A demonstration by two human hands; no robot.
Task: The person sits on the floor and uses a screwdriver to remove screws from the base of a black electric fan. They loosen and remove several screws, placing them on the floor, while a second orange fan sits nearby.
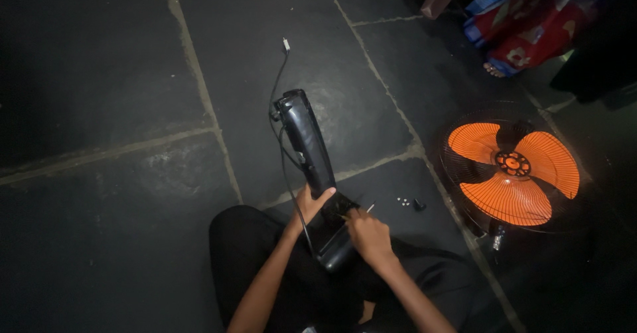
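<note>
down on the dark stone floor (119, 74), a person sits with black-trousered legs folded, and a long black fan housing (312, 160) lies propped from the lap out across the slabs, its far end pointing away. the left hand (308, 203) grips the housing's side near its middle, fingers curled round the edge with the thumb laid along the top. the right hand (366, 233) is closed around a thin screwdriver (363, 211), fingers bunched together on the handle, its tip pressed into the housing just beside the left hand. a black cable (282, 87) trails from the housing's far end and ends in a small pale plug on the floor. a few small screws (403, 201) and a dark knob (419, 205) lie close together on the slab just right of the hands. farther right rests an orange-bladed fan head (511, 170) inside its black wire guard. at the top right corner, a bare foot (494, 69) shows below patterned red and blue cloth.
</note>
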